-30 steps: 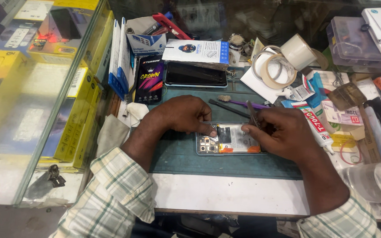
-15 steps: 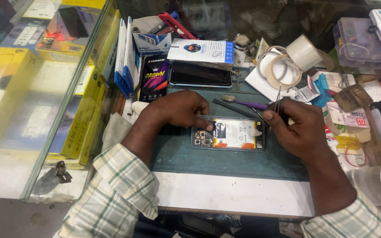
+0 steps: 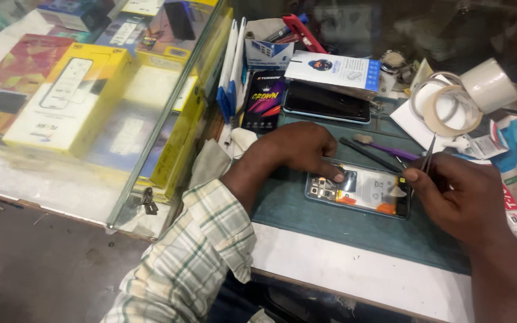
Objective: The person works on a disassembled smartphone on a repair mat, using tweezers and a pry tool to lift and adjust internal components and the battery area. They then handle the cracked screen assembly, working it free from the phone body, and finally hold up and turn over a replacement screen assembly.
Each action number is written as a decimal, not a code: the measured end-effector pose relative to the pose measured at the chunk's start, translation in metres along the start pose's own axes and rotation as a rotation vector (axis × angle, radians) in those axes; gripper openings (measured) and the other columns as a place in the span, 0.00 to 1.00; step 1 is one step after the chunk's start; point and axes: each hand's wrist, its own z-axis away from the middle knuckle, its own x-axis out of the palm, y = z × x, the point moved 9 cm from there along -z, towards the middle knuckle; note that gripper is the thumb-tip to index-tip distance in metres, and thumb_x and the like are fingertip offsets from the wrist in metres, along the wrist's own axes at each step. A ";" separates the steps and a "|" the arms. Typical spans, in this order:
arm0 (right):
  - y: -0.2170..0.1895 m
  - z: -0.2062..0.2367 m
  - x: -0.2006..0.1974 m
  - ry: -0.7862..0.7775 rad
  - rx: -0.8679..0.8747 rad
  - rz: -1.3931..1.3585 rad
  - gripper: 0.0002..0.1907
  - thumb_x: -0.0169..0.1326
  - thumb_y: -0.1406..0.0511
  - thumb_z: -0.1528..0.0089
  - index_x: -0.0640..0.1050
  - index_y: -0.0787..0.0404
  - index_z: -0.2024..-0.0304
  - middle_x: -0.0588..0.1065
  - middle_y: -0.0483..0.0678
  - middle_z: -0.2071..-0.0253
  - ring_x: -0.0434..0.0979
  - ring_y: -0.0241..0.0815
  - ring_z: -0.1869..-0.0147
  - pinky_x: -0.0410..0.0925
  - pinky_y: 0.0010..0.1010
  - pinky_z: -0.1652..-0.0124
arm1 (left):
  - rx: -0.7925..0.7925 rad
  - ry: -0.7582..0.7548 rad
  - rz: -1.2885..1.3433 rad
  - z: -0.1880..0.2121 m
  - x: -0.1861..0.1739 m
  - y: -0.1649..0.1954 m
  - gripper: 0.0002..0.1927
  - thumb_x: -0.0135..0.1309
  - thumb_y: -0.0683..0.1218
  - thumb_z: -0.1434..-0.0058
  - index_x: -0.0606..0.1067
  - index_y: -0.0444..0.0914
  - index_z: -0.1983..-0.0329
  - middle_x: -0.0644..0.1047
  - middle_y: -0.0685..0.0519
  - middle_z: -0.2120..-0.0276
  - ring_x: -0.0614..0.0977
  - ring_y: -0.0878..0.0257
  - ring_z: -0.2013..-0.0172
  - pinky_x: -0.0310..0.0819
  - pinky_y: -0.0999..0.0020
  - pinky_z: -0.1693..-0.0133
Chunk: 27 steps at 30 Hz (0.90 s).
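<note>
The opened flat phone with its back cover off (image 3: 359,189) lies on the dark green mat (image 3: 354,230) on the desk, between the two hands. Its white battery and small parts show bare. The left hand (image 3: 297,148) lies over the phone's top left end with a fingertip (image 3: 337,176) pressing down on it, grasping nothing. The right hand (image 3: 456,194) pinches thin metal tweezers (image 3: 428,153) just above the phone's right end — the points are close to the battery.

The sharp points could slip and poke the soft battery, I think, if the hand shakes. The phone could also slide if the pressing finger lifts. A tiny part could drop and get lost in the clutter — the rolls of pale tape (image 3: 450,107), the purple-handled brush (image 3: 384,146) and the other dark phone (image 3: 327,101) all lie near.
</note>
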 end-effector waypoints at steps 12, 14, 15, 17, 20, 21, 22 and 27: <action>0.004 0.000 0.004 -0.024 0.028 0.010 0.19 0.61 0.58 0.36 0.75 0.64 0.75 0.64 0.48 0.87 0.60 0.37 0.87 0.53 0.32 0.81 | -0.016 -0.018 -0.025 0.000 -0.001 0.001 0.28 0.64 0.68 0.53 0.79 0.40 0.73 0.81 0.49 0.75 0.84 0.52 0.69 0.73 0.55 0.66; 0.005 0.001 0.005 -0.040 0.064 -0.007 0.17 0.61 0.58 0.37 0.77 0.64 0.74 0.63 0.48 0.88 0.59 0.38 0.86 0.52 0.34 0.80 | -0.033 -0.031 -0.024 -0.001 0.000 0.000 0.28 0.64 0.69 0.53 0.79 0.39 0.73 0.81 0.49 0.75 0.84 0.52 0.70 0.73 0.55 0.66; 0.006 0.001 0.006 -0.050 0.081 -0.017 0.16 0.61 0.58 0.38 0.77 0.63 0.73 0.63 0.48 0.89 0.58 0.39 0.85 0.52 0.35 0.79 | -0.043 -0.038 -0.024 -0.001 0.000 -0.001 0.28 0.64 0.69 0.53 0.79 0.39 0.73 0.81 0.49 0.76 0.84 0.52 0.70 0.73 0.55 0.66; 0.002 0.001 0.006 -0.045 0.040 -0.043 0.15 0.60 0.58 0.38 0.78 0.63 0.72 0.64 0.46 0.89 0.60 0.35 0.86 0.52 0.33 0.80 | -0.029 -0.022 -0.023 -0.001 -0.001 0.000 0.29 0.64 0.69 0.54 0.79 0.39 0.74 0.81 0.49 0.76 0.84 0.53 0.70 0.73 0.55 0.67; 0.002 0.000 0.006 -0.040 0.038 -0.017 0.16 0.61 0.58 0.38 0.78 0.63 0.74 0.65 0.46 0.89 0.60 0.36 0.86 0.52 0.34 0.80 | -0.010 -0.007 -0.018 -0.001 -0.003 0.002 0.29 0.64 0.70 0.54 0.79 0.40 0.74 0.80 0.50 0.77 0.83 0.53 0.71 0.73 0.56 0.68; 0.004 -0.001 0.006 -0.040 0.046 0.002 0.17 0.61 0.58 0.38 0.77 0.64 0.75 0.64 0.47 0.90 0.60 0.37 0.86 0.52 0.35 0.80 | -0.005 -0.003 -0.016 -0.001 -0.003 0.002 0.28 0.64 0.70 0.54 0.79 0.40 0.75 0.80 0.50 0.77 0.83 0.53 0.71 0.73 0.56 0.68; 0.005 -0.001 0.006 -0.045 0.047 0.010 0.17 0.61 0.58 0.38 0.77 0.64 0.75 0.65 0.47 0.89 0.60 0.37 0.86 0.52 0.34 0.80 | -0.008 -0.008 -0.016 0.000 -0.003 0.002 0.29 0.64 0.70 0.54 0.79 0.40 0.75 0.80 0.50 0.77 0.83 0.53 0.71 0.73 0.56 0.68; 0.009 0.000 0.007 -0.042 0.048 0.018 0.16 0.58 0.58 0.35 0.79 0.64 0.70 0.68 0.48 0.87 0.63 0.39 0.82 0.54 0.33 0.81 | -0.023 -0.025 -0.027 -0.001 -0.001 0.000 0.28 0.64 0.70 0.54 0.78 0.40 0.75 0.80 0.50 0.78 0.83 0.54 0.72 0.73 0.55 0.68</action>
